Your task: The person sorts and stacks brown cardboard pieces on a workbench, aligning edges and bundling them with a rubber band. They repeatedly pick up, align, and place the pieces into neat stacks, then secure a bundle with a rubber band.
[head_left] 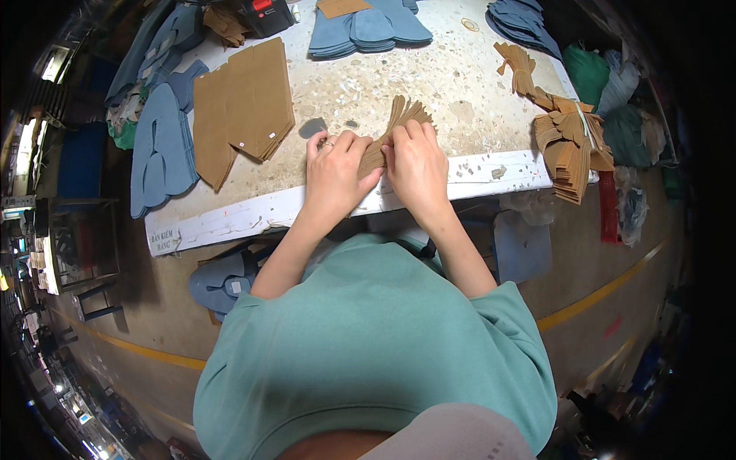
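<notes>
Near the front edge of the table, both hands are at a bundle of narrow brown cut pieces (404,113), layered and fanned apart at the far end. My left hand (335,167), with a ring on one finger, is closed at the bundle's left side, its thumb along the near end. Curled over the right side, my right hand (419,162) pinches the layers; its fingertips are partly hidden. A small dark grey flat piece (313,128) lies just beyond my left fingers. To the left are a stack of large brown panels (244,107) and a stack of blue-grey cut panels (163,149).
More blue-grey stacks (369,32) lie at the far side, near a black-and-red box (266,15). Tied brown bundles (573,142) hang over the table's right edge. Green bags (586,77) stand beyond it. A blue stool (523,245) is below the table.
</notes>
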A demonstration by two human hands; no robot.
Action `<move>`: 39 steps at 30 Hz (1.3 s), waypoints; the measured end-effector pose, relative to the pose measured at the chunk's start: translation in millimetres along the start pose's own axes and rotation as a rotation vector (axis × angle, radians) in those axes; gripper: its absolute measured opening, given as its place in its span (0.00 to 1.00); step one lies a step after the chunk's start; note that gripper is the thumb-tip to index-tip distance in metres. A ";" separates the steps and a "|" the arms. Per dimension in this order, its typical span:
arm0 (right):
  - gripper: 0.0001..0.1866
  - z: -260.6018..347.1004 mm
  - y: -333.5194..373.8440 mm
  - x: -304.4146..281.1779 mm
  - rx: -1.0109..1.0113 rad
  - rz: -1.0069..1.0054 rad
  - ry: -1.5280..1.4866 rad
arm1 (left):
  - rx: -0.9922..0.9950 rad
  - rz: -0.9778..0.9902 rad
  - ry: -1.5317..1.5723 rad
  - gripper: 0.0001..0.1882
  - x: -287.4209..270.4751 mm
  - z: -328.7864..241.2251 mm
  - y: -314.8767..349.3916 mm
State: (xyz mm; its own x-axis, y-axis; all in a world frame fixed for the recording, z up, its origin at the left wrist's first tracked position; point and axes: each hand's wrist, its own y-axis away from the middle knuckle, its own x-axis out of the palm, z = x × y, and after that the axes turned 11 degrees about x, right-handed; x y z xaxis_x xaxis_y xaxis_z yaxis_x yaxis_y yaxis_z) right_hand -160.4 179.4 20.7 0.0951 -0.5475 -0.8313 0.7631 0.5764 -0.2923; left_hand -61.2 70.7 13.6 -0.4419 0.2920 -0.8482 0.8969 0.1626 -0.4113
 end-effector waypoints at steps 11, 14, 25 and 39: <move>0.11 -31.4 -34.7 -1.9 0.191 0.697 -0.844 | -0.033 0.041 0.136 0.21 -6.9 5.0 1.4; 0.12 -51.7 -37.1 -10.1 0.086 0.652 -0.683 | -0.047 0.070 0.149 0.21 -8.7 7.9 1.2; 0.08 -159.1 -77.0 -46.0 0.266 -0.026 0.041 | -0.208 0.110 0.150 0.22 -40.8 33.3 18.3; 0.44 7.5 -16.0 6.9 -0.449 0.385 -0.190 | -0.238 0.123 0.099 0.32 -49.6 34.6 35.3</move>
State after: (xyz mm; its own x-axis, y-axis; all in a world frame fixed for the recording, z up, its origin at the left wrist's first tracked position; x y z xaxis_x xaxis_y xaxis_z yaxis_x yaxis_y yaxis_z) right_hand -167.2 161.8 23.2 0.4537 -0.3243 -0.8301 0.3119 0.9303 -0.1929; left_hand -7.0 29.4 29.6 -0.3398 0.4118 -0.8455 0.9198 0.3331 -0.2074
